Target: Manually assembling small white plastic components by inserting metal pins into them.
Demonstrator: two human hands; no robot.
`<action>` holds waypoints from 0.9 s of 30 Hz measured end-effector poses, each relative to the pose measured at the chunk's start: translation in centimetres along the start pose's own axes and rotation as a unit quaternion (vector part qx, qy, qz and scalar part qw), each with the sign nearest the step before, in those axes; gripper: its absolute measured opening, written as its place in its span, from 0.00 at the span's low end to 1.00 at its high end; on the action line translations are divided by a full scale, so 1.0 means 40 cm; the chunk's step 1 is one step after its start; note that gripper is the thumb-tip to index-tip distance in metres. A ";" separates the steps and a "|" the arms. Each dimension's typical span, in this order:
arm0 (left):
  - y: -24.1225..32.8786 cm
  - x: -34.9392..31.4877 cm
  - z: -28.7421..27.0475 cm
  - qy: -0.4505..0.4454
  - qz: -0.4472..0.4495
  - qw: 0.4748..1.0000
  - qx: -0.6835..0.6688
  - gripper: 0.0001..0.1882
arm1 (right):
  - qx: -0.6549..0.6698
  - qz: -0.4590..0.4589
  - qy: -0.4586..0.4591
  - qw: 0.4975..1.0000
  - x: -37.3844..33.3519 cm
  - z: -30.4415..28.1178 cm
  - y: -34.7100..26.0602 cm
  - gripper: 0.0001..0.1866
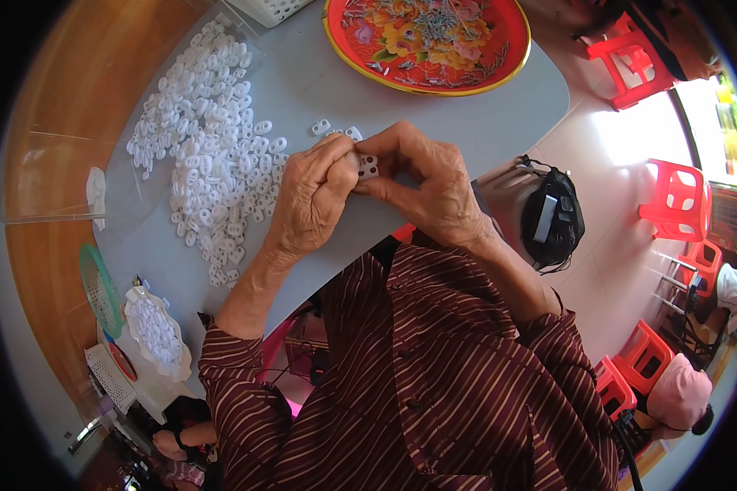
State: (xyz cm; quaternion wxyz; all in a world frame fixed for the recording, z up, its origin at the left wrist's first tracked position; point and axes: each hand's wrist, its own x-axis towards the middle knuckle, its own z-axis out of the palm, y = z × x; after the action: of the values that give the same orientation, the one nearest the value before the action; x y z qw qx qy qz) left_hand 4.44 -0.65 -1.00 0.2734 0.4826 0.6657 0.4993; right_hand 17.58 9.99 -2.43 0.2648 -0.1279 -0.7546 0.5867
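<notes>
Both hands meet over the near middle of the grey worktop [467, 123]. The left hand [311, 196] and right hand [430, 184] pinch one small white plastic piece [368, 167] between them. It sits just above the worktop, between the thumbs and forefingers, and dark holes or pins show on its exposed face. The left grip is closed on the piece's left side; the right grip is closed on its right side, fingers curled over the top.

To the left lies a wide scatter of white plastic pieces [209, 147], many with oval holes, spread over a clear plastic sheet. Two or three loose ones [336, 128] lie just beyond the fingertips. At the far edge sits a red tray [508, 57] with a floral pattern and gold rim, carrying a heap of small metal pins [438, 24]. A white bag of more pieces [155, 331] rests lower left, beside a green sieve [98, 290]. Red stools [671, 200] stand on the floor to the right.

Judgement on handling: the piece looks very light, rigid and smooth, so likely to slip or flick away under uneven pressure. Best held by its short side edges with the fingertips, leaving the holed face clear. The pins look thin, probably easy to bend or drop.
</notes>
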 end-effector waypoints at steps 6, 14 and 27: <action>-0.014 -0.002 -0.002 -0.029 0.001 0.999 -0.024 0.07 | -0.017 -0.024 0.005 1.000 -0.004 0.002 0.004 0.15; -0.026 -0.012 0.006 -0.027 0.032 0.999 -0.016 0.07 | -0.017 -0.047 0.025 0.998 -0.010 0.010 0.009 0.13; -0.011 -0.005 0.005 -0.031 -0.014 0.999 -0.037 0.08 | 0.026 -0.003 0.015 1.000 -0.005 -0.004 0.002 0.11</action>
State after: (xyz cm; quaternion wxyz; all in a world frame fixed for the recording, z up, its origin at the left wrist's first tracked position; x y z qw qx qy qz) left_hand 4.51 -0.78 -1.51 0.3183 0.4777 0.6447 0.5049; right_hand 17.82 10.05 -2.51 0.2813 -0.1272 -0.7354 0.6032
